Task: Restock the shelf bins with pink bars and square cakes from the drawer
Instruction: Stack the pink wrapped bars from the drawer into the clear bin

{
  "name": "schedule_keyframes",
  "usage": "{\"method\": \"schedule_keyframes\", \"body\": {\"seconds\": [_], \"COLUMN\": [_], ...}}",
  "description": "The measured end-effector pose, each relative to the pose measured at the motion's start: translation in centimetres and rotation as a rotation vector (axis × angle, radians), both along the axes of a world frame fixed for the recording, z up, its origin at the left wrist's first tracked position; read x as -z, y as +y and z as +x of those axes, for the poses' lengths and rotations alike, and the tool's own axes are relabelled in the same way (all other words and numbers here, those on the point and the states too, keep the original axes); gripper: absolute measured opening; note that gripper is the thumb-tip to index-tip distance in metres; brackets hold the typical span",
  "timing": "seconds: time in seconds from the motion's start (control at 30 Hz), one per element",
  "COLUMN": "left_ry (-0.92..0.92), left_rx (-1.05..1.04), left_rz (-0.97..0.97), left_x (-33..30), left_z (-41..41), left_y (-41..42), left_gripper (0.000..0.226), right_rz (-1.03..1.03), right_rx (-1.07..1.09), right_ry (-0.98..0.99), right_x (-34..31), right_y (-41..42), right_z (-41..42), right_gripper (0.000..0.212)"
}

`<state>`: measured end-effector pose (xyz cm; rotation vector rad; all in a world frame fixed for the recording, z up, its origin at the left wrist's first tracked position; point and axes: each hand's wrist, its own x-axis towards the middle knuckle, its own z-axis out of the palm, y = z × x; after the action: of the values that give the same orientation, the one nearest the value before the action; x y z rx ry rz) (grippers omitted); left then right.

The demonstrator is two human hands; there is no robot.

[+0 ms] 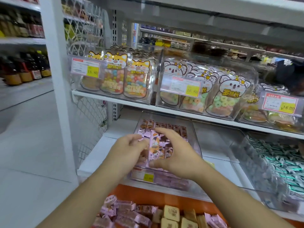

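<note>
Both my hands are over a clear shelf bin (pixel 195 137) that holds rows of pink bars (pixel 166 126). My right hand (pixel 174 153) grips one upright pink bar (pixel 153 145) between thumb and fingers. My left hand (pixel 130 148) pinches the pink wrappers at that bar's left side; what lies under its fingers is hidden. Below, at the frame's bottom, the orange drawer (pixel 148 193) holds loose pink bars (pixel 126 211) on the left and tan square cakes (pixel 171 213) to their right.
A second clear bin (pixel 213 140) stands to the right, then a bin of green-wrapped sweets (pixel 283 163). The shelf above (pixel 115 100) carries candy-bag bins with price tags. A white upright post (pixel 56 79) and mesh side panel stand on the left, with open floor beyond.
</note>
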<state>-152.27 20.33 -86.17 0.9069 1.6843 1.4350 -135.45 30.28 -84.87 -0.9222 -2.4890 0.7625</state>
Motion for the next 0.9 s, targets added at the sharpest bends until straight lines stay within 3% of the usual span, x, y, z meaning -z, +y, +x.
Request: {"method": "schedule_keyframes", "body": {"seconds": [0.1,0.17,0.27,0.47,0.63,0.9], "left_ry": [0.456,0.57,0.461,0.312,0.306,0.363], "left_rx": [-0.145,-0.092,0.052,0.102,0.119,0.117], "left_rz": [-0.006,-0.069,-0.194,-0.142,-0.131,-0.134], "left_x": [-0.2,0.4,1.3,2.4,2.7,2.1], "left_z": [-1.5,-2.2,-2.6,-3.4,-3.5,-2.6], "left_y": [-0.8,-1.0,-1.2,-0.7,-0.7,-2.9], "left_gripper": [0.031,0.044,0.053,0.049,0.047,0.049], "right_rz": [-0.045,-0.071,-0.111,-0.056,-0.003,-0.009], "right_rx": [0.058,0.069,0.062,0.078,0.092,0.065], "right_ry": [0.0,-0.03,-0.065,-0.184,-0.26,-0.174], "right_x": [1.4,2.6,4.0,5.9,5.7,3.9], "right_y": [1.4,2.1,2.8,3.4,3.3,-0.7], "right_z": [-1.9,-3.4,-5.5,-7.8,-7.9,-4.1], "right_gripper": [0.107,0.11,0.114,0.114,0.109,0.104]}}
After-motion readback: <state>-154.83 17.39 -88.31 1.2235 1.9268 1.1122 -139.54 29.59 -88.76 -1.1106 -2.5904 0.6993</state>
